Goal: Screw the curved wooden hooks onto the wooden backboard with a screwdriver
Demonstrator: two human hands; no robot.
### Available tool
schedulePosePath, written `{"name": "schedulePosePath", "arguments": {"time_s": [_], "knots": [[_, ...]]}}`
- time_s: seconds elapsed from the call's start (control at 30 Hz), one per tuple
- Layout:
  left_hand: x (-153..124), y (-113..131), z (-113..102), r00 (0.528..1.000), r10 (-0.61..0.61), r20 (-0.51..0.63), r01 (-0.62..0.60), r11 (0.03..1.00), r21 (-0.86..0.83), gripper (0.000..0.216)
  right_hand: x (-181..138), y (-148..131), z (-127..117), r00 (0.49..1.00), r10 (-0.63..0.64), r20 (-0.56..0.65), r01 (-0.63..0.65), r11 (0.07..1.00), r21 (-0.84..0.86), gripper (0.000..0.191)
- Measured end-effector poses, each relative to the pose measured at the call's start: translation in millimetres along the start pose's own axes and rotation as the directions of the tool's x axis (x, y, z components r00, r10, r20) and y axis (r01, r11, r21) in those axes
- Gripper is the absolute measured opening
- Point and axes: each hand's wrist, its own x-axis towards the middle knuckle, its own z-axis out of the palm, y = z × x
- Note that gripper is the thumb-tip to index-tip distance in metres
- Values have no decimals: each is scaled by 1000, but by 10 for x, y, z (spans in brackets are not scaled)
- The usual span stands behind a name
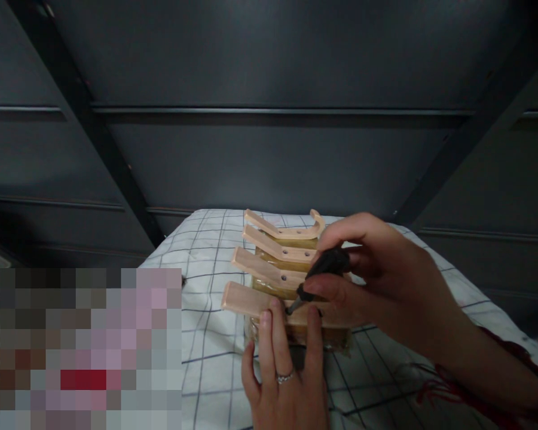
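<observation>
A wooden rack [269,272] with several curved light-wood hooks lies on a white checked cloth [206,334]. My right hand [376,280] is closed round a black-handled screwdriver [323,269], whose tip touches the nearest wooden hook by a screw hole. My left hand [287,370], with a ring on one finger, presses its fingertips against the near edge of the rack, fingers extended.
The cloth covers a raised pillow-like surface. Behind it stands a dark grey panelled wall [269,155] with black diagonal metal bars [94,131]. A blurred pixelated patch [89,349] fills the lower left; papers lie at the far left edge.
</observation>
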Motion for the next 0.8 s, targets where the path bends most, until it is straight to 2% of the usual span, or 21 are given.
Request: {"name": "schedulePosePath", "arguments": {"time_s": [0.13, 0.3, 0.5, 0.63, 0.8], "knots": [[6, 2, 2, 1000, -4, 0, 4, 1000, 1, 60, 29, 15, -74, 992, -111, 67, 117, 989, -93, 7], [26, 2, -7, 1000, 3, -5, -3, 1000, 19, 61, 15, 25, -150, 971, -165, 176, 190, 972, -137, 23], [29, -12, -32, 1000, 27, 12, -28, 999, 46, 60, 21, 0, -129, 983, -155, 99, 172, 965, -197, 11], [28, -14, -35, 999, 28, 25, -29, 999, 41, 60, 25, 5, -76, 989, -142, 40, 147, 972, -183, 17], [35, -13, -35, 1000, 26, 13, -26, 999, 37, 63, 25, 17, -65, 972, -229, 59, 236, 934, -267, 12]]}}
